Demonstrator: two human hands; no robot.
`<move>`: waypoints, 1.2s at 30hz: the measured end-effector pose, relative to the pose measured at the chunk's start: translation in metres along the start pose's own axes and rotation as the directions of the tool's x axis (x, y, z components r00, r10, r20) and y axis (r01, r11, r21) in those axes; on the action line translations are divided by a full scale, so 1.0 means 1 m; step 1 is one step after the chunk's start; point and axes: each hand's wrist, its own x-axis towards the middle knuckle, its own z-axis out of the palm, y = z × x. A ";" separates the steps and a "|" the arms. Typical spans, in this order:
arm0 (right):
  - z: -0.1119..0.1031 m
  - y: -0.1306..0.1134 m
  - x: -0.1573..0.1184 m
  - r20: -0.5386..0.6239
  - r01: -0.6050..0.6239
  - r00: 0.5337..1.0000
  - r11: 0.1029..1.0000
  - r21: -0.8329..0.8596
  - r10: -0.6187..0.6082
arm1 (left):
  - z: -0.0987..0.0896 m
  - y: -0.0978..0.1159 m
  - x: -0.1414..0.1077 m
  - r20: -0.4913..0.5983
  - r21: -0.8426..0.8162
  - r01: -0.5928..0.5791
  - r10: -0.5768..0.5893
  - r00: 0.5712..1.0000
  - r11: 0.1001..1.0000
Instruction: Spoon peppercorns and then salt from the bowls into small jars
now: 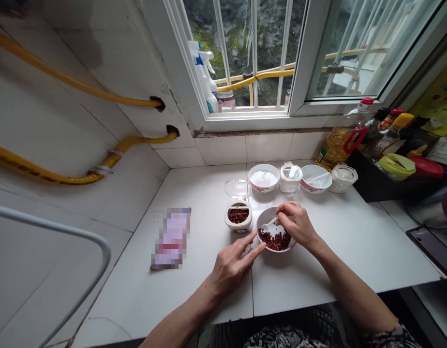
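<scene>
A small white spoon (270, 223) is pinched in the fingers of my right hand (298, 224), its bowl end down inside a white bowl with a pink rim (281, 251). Dark red dried bits that look like Sichuan peppercorns (277, 241) lie along the near side of that bowl. Stretched fingers of my left hand (232, 263) rest against the bowl's left rim, spread apart. Just left of the bowl stands a white seasoning jar (239, 226) with its clear lid (238, 189) flipped up, filled with the same dark red bits.
Behind stand a bowl of white grains (264, 186), a lidded jar (290, 179), a bowl with a white spoon (316, 181) and another jar (343, 180). An oil bottle (339, 145) is at the back right. A blurred purple packet (172, 237) lies left; a phone (432, 251) lies right.
</scene>
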 end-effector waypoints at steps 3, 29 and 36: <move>-0.005 -0.003 0.000 0.039 -0.181 0.984 0.964 0.197 0.176 | -0.001 0.000 0.000 -0.002 -0.004 0.000 0.000 1.000 1.000; -0.007 -0.004 -0.001 0.195 -0.374 0.927 0.833 0.407 0.321 | -0.002 0.000 0.002 0.003 -0.017 -0.007 0.007 1.000 1.000; -0.009 -0.003 0.002 0.167 -0.398 0.916 0.774 0.492 0.365 | -0.002 0.001 0.002 -0.008 0.000 -0.015 0.015 1.000 1.000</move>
